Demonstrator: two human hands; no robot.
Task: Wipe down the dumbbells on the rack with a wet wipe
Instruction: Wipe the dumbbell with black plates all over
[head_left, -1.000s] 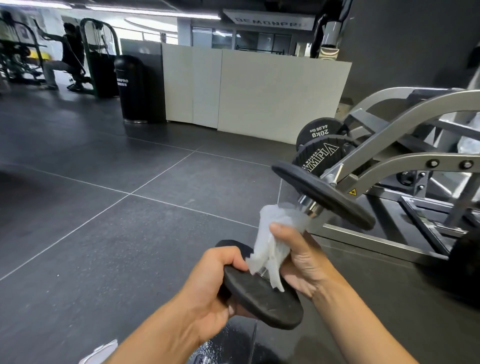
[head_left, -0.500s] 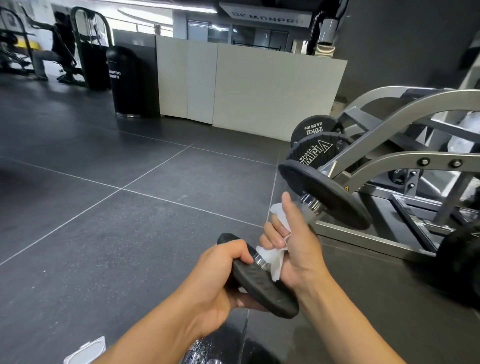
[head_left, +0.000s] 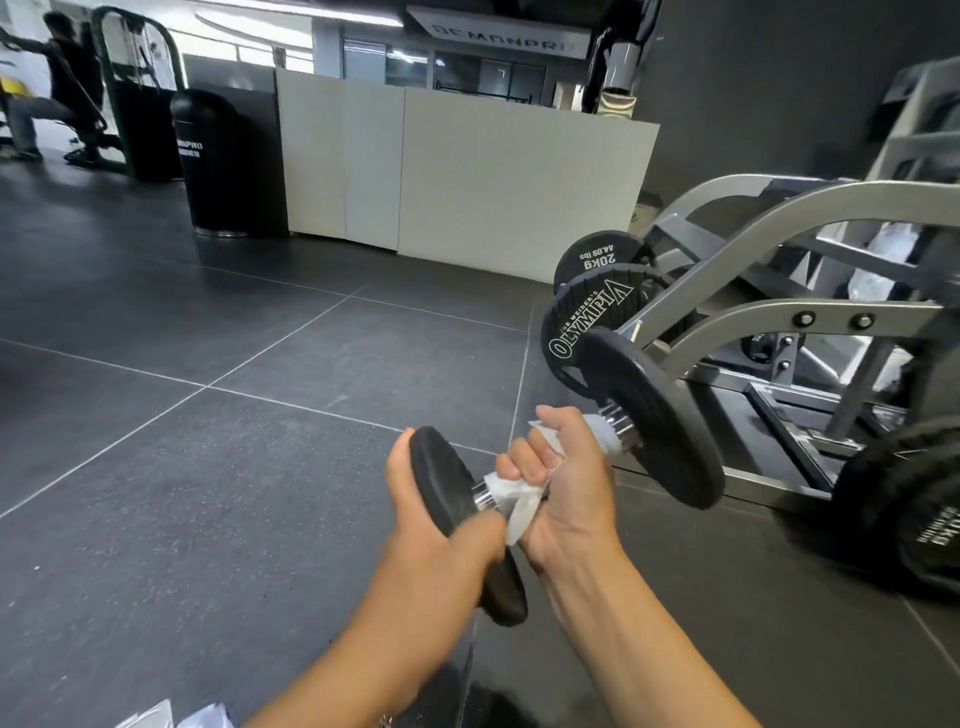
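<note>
A dumbbell (head_left: 654, 415) with two black plates and a chrome handle is held in the air in front of me. My left hand (head_left: 441, 540) grips its near plate, thumb and fingers curled over the rim. My right hand (head_left: 561, 478) is wrapped round the handle with a white wet wipe (head_left: 511, 496) bunched under its fingers. The wipe covers most of the bar; a strip of it shows again by the far plate.
A grey steel machine frame (head_left: 779, 317) with black 20 kg plates (head_left: 592, 317) stands at the right. More dark plates (head_left: 914, 514) lie at the far right. White partition panels (head_left: 467, 171) and a black bin (head_left: 213, 161) stand behind. A person exercises at far left (head_left: 57, 88). White packets (head_left: 171, 719) lie at the bottom edge.
My right hand has closed fully round the handle with the wipe and slid along the bar. The dumbbell has tilted, its near plate turning more upright in my left hand.
</note>
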